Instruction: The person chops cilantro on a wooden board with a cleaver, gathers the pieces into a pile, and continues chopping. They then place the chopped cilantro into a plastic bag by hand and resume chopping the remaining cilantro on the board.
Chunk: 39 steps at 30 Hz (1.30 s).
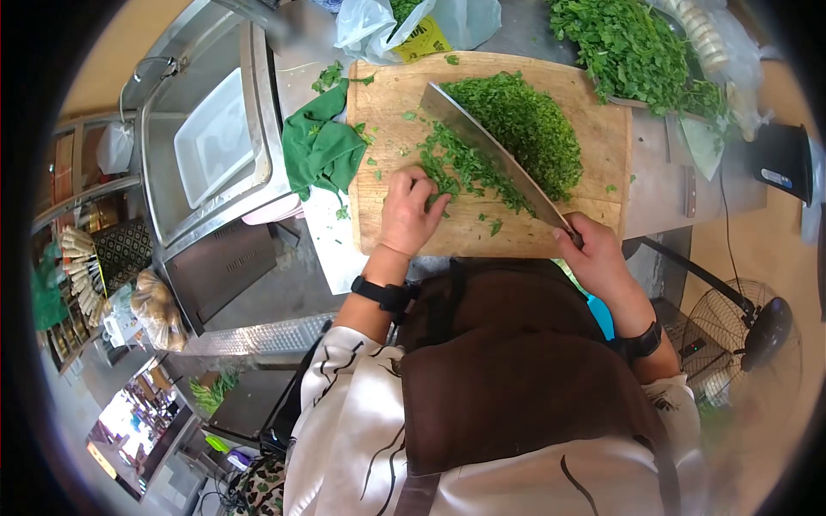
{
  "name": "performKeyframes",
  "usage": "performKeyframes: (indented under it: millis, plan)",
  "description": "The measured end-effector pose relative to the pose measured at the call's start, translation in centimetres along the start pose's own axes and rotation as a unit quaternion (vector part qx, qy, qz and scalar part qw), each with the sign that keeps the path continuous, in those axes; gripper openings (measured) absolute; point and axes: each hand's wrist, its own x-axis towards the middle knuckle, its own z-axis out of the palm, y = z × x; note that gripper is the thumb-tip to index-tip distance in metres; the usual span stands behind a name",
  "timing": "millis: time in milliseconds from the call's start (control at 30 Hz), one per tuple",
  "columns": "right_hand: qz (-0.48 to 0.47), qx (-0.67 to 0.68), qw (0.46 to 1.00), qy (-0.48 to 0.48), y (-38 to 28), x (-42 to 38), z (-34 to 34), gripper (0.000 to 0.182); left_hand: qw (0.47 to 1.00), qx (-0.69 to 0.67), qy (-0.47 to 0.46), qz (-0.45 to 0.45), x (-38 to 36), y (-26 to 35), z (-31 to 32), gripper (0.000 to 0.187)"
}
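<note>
My right hand (595, 258) is closed round the handle of a wide-bladed cleaver (503, 159). Its blade slants across the wooden cutting board (387, 95), between two lots of green herbs. Beyond the blade lies a large heap of finely chopped herbs (525, 129). On the near side, coarser cut leaves (456, 163) are scattered. My left hand (410, 211) rests on the board with curled fingers, its fingertips and thumb at the edge of these leaves. A green cloth (323, 146) lies by the board's left edge, with bits of leaf on it.
A metal sink (262, 103) holding a white plastic tub (215, 138) is at left. Bunched leafy herbs (628, 56) lie at the back right; a plastic bag (469, 26) with greens sits behind the board. A knife (690, 191) lies at right, near a fan (723, 331).
</note>
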Motion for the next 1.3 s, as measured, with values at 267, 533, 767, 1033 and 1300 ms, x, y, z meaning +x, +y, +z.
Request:
performKeyframes:
  millis: [267, 533, 767, 1033, 1300]
  plan:
    - [-0.019, -0.005, 0.999, -0.035, -0.2, 0.1, 0.6, 0.016, 0.994, 0.014, 0.081, 0.067, 0.5, 0.3, 0.4, 0.016]
    - [-0.102, -0.131, 0.983, -0.075, -1.2, 0.7, 2.1, 0.014, 0.995, 0.024, 0.07, 0.067, 0.4, 0.1, 0.2, 0.014]
    - [-0.109, -0.21, 0.966, -0.107, -2.1, 0.9, 2.7, 0.015, 0.996, 0.015, 0.07, 0.059, 0.0, -0.1, 0.1, 0.012]
    - [-0.097, -0.232, 0.96, -0.125, -1.1, 2.5, 4.2, 0.021, 0.996, 0.011, 0.068, 0.048, -0.9, -0.3, 0.5, 0.014]
    - [-0.087, -0.28, 0.946, -0.137, -3.0, 0.5, 2.5, 0.021, 0.995, 0.011, 0.067, 0.069, -0.7, -0.6, 0.3, 0.017]
